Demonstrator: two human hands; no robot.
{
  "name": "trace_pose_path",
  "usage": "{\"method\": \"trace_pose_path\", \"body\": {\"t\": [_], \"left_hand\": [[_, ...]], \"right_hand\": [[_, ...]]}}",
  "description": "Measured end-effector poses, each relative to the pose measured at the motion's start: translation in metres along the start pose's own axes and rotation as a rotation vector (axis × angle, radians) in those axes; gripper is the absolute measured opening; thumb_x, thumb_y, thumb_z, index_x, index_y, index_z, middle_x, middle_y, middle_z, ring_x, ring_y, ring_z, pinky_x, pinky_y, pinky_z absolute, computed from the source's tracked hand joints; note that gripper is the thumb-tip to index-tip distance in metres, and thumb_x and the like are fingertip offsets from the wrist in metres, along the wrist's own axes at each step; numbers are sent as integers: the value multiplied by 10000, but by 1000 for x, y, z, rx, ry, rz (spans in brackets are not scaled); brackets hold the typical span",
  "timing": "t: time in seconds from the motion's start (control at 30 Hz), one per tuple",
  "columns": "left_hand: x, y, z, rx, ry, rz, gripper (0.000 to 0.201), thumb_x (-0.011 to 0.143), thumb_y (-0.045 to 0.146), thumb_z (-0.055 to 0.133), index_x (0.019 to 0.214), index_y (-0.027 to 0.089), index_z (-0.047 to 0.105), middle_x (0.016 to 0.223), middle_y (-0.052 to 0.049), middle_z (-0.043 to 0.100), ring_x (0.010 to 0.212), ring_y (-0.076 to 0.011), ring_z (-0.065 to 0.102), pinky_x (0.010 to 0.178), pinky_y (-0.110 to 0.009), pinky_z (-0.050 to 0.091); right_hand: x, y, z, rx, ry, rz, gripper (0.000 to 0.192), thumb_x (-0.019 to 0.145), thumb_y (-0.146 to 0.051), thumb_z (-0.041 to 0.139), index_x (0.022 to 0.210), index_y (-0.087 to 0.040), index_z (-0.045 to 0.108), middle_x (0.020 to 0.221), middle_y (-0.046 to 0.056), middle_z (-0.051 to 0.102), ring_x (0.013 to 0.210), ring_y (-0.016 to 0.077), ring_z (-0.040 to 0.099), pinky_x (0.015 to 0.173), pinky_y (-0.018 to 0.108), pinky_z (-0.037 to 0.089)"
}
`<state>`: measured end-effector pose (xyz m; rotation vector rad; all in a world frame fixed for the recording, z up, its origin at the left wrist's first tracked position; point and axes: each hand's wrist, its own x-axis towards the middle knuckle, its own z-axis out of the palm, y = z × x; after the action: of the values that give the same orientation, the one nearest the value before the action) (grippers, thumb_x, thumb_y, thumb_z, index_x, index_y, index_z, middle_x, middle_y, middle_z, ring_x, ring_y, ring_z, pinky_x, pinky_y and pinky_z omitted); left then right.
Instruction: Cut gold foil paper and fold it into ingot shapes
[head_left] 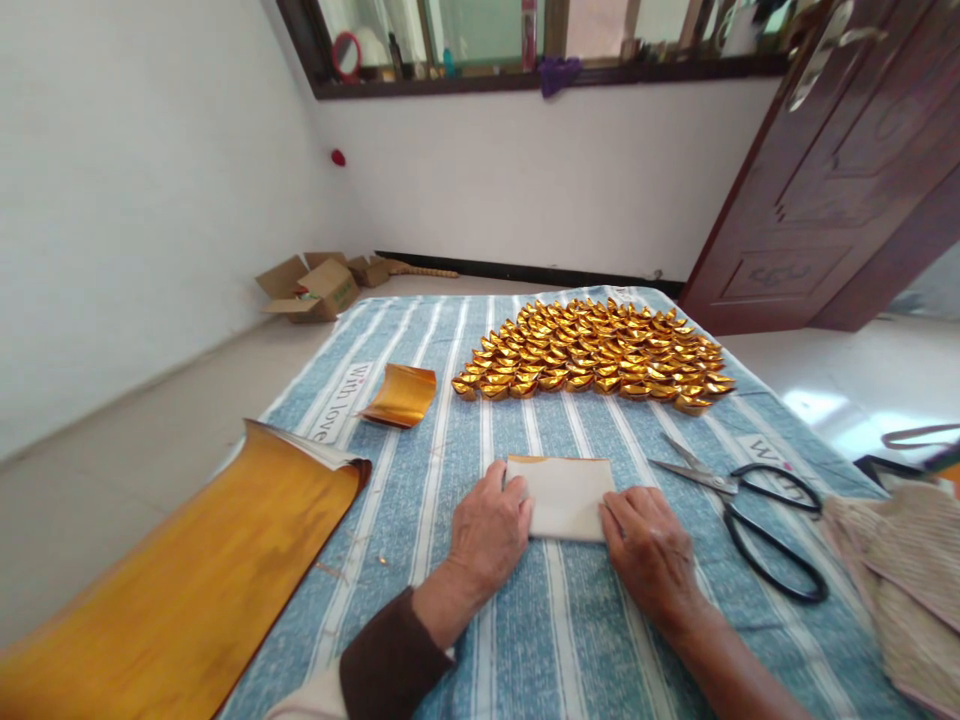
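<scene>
Two hands of mine press flat on a folded paper rectangle [564, 496] at lower centre of the frame: my left hand [489, 530] covers its left edge, my right hand [651, 556] its right edge, fingers spread open, gripping nothing. Its matte white side faces up, with a thin gold strip along the top edge; the underside is hidden. At lower left a glossy gold foil sheet [187, 580] runs off the frame. A curled gold piece [400, 396] lies above it. Shiny folded ingots [596, 355] crowd the striped, woven tablecloth [555, 620]. Black-handled scissors [750, 505] lie right.
</scene>
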<state>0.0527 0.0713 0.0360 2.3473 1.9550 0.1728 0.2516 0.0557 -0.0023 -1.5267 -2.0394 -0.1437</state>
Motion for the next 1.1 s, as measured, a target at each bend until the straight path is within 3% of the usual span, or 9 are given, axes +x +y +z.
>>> {"method": "trace_pose_path", "body": {"t": [0.3, 0.43, 0.6, 0.77, 1.1], "left_hand": [[0, 2, 0, 70, 53, 28, 132, 903, 254, 546, 955, 185, 647, 1146, -112, 566, 990, -262, 576, 841, -392, 503], [1, 2, -1, 111, 93, 70, 113, 881, 242, 575, 919, 173, 655, 1212, -122, 577, 975, -285, 571, 798, -435, 507], [5, -2, 4, 49, 169, 336, 247, 892, 98, 512, 1103, 160, 624, 1373, -102, 527, 1182, -280, 517, 904, -436, 480], [11, -8, 13, -56, 95, 546, 319, 901, 35, 462, 1134, 175, 629, 1355, -102, 552, 1262, -251, 493, 1006, -446, 437], [13, -10, 14, -57, 28, 575, 321, 895, 36, 492, 1153, 158, 639, 1322, -148, 571, 1263, -268, 502, 1007, -442, 459]], "right_hand": [[0, -1, 0, -42, -15, 5, 250, 921, -167, 496, 689, -199, 583, 706, 40, 526, 754, 207, 449, 710, 322, 330], [0, -1, 1, -46, -20, -2, 240, 922, -157, 493, 708, -197, 594, 717, 41, 534, 760, 207, 451, 703, 321, 325], [-1, -1, 3, -46, 4, 9, 218, 914, -158, 507, 722, -197, 602, 722, 40, 537, 777, 204, 458, 700, 313, 322], [0, -2, 3, -72, 5, 9, 218, 900, -154, 522, 697, -201, 585, 720, 39, 534, 775, 201, 449, 691, 309, 314], [1, -2, 1, -89, 0, -14, 255, 908, -132, 482, 678, -202, 567, 700, 36, 516, 769, 192, 466, 684, 309, 323]]}}
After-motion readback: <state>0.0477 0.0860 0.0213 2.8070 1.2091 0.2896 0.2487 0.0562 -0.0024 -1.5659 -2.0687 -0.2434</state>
